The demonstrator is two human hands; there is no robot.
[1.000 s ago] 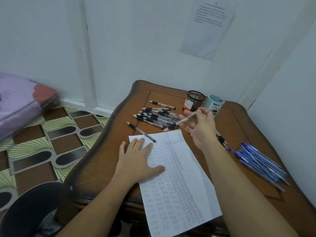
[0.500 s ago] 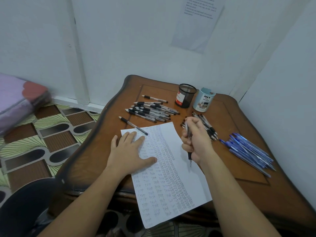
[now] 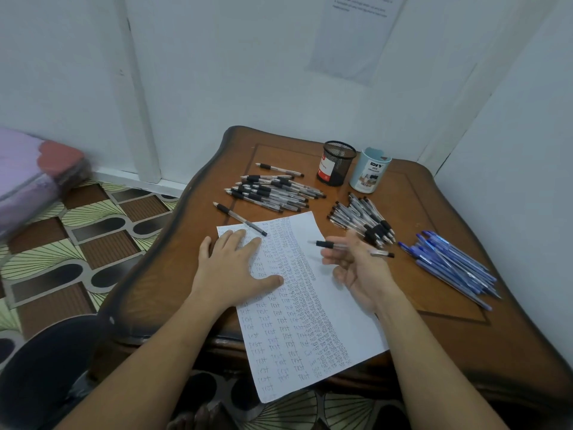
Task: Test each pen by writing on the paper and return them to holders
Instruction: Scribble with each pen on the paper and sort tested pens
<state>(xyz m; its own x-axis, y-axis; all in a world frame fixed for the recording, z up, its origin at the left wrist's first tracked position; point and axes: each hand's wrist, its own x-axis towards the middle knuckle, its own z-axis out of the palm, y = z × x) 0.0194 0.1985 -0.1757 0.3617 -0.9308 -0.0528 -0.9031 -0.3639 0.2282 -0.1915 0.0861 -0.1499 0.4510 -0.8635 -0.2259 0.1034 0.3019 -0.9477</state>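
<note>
A white paper (image 3: 347, 308) covered in rows of handwritten "test" lies on the wooden table (image 3: 434, 324). My left hand (image 3: 235, 268) presses flat on its upper left part. My right hand (image 3: 356, 268) hovers over the paper's right edge and holds a clear black-grip pen (image 3: 325, 244) across its fingers, tip pointing left. A black mesh holder (image 3: 336, 164) and a pale blue holder (image 3: 369, 172) stand at the back. Black-grip pens lie in a left pile (image 3: 273, 190) and a right pile (image 3: 362, 221). One single pen (image 3: 240, 218) rests over the paper's top corner.
A heap of blue pens (image 3: 449, 265) lies at the table's right. White walls close in behind and to the right, with a printed sheet (image 3: 356, 35) taped up. Patterned floor (image 3: 77, 243) and a purple bundle (image 3: 28, 178) are to the left.
My right hand lifted the pen off the paper and turned it from upright writing grip to lying sideways across the fingers. My left hand stayed pressed on the paper.
</note>
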